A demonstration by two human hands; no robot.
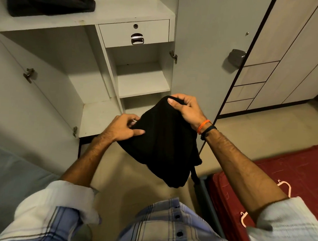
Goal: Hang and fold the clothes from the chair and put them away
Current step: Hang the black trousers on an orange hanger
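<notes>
Both hands hold 1 black garment (162, 144) in the air in front of the open wardrobe (134, 10). Right hand (186, 110) grips the far upper edge of the cloth, thumb on top and fingers curled under the fold, with an orange band (204, 125) and a dark band on its wrist. Left hand (123, 127) pinches the near left edge, thumb and forefinger closed on the fabric and the other fingers curled behind it. Between the 2 hands the garment is bunched into a rough folded bundle, and its lower part sags toward the person's checked shirt (169, 229), with a thin strip hanging from the right side. It touches no shelf and no floor. Beyond the bundle, the wardrobe has a closed drawer (133, 31) with a metal pull and a keyhole, and 2 bare white shelves (141, 82) below it in the narrow right bay; the wide left bay runs down to a low ledge (99, 117). A dark bag (50, 0) lies on the top shelf at upper left. The wardrobe's 2 doors stand swung out to either side, leaving the gap between them open to the hands. A red mattress (290, 173) lies close on the right, with 2 pink hangers (284, 186) on it beside the right forearm. No label or writing can be read anywhere.
</notes>
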